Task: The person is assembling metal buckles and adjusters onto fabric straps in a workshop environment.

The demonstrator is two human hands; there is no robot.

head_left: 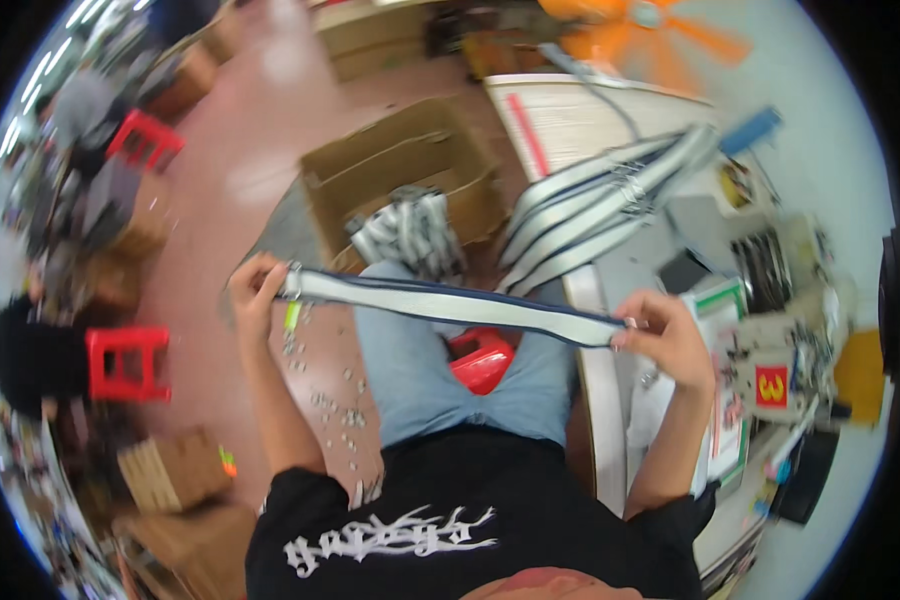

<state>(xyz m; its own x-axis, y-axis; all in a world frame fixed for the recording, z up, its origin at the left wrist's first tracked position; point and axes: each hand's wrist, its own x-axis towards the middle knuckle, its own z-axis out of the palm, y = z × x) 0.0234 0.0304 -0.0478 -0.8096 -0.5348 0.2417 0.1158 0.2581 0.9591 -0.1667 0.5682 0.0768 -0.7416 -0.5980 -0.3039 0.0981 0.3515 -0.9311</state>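
Observation:
A white webbing strap (450, 301) with dark blue edges stretches across above my lap, sagging slightly. My left hand (257, 288) pinches its left end beside a metal buckle (293, 281). At the other end my right hand (667, 338) grips the strap next to a small metal piece, mostly covered by the fingers. Beyond it, several similar straps (610, 205) with metal buckles hang over the edge of the work table (592, 300). More white and dark straps (410, 232) lie heaped in an open cardboard box (355, 170) in front of my knees.
A sewing machine (770, 365) stands on the table to my right. An orange fan (645, 25) is at the far right. Red stools (130, 364) and cardboard boxes (175, 470) stand on the left, with people seated there. Small pieces (340, 412) litter the floor beside my left leg.

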